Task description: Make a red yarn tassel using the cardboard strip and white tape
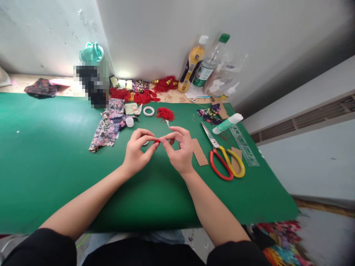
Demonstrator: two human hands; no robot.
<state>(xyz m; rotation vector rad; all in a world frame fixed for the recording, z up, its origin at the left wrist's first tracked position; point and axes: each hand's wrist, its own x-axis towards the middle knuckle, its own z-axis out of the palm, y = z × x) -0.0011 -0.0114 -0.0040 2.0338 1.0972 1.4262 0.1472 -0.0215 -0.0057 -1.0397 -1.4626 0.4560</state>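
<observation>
Above the middle of the green-covered table, my left hand [139,150] and my right hand [179,148] meet fingertip to fingertip. Both are closed in a pinch on a small red piece [157,142], mostly hidden by the fingers, so its exact kind does not show. Beyond the fingers lie a bundle of red thread [165,114] and a white tape roll [149,111]. A narrow pale strip [168,124] sticks up behind my right hand. Part of another ring-shaped object [145,143] shows behind my left fingers.
Red-and-yellow-handled scissors [217,149], a cardboard strip [199,152], a glue stick [227,123] and a clear ruler [244,146] lie to the right. Floral fabric [108,125] is on the left. Along the wall stand a yellow bottle [192,66] and a green-capped bottle [208,63], near red tassels [144,96].
</observation>
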